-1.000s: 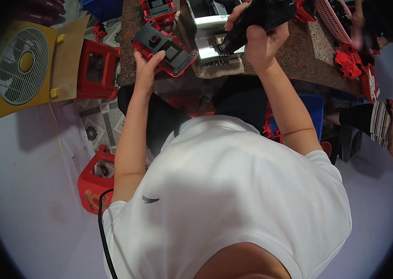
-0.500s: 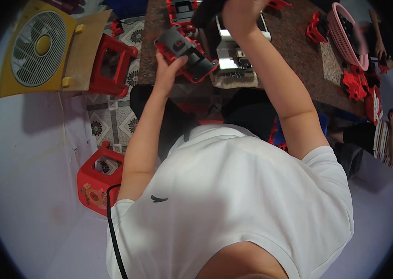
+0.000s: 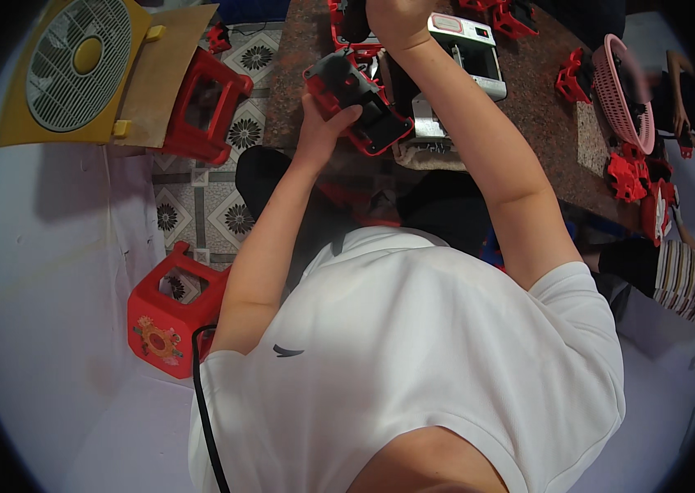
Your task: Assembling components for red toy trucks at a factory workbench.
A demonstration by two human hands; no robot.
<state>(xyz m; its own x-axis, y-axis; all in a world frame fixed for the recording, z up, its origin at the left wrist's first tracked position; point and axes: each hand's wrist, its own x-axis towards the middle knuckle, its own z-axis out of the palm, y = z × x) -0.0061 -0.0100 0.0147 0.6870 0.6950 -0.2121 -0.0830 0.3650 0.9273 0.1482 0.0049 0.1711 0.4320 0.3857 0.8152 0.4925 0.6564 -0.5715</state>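
Observation:
My left hand (image 3: 323, 135) grips a red and black plastic housing (image 3: 368, 103) at the table's near edge, thumb on top and fingers along its left side. The housing lies tilted, with a dark recess in its lower half. Higher up, my right hand (image 3: 401, 23) is closed around a black tool-like object (image 3: 354, 23), partly cut off by the picture's top edge; I cannot make out its kind. That object hangs just beyond the housing, over another red and black part (image 3: 338, 34). Right of my right hand stands a white box-shaped device (image 3: 491, 78) with a dark opening.
The speckled stone table (image 3: 528, 107) carries several red parts (image 3: 516, 18) and a pink basket (image 3: 625, 103) with dark pieces. A yellow fan (image 3: 89, 57) and red stools (image 3: 175, 316) stand to my left. Other people sit at the right, one in a striped shirt (image 3: 680, 279).
My right hand has moved left with the black object, uncovering more of the white device. The housing in my left hand appears further right and lower as the view shifts.

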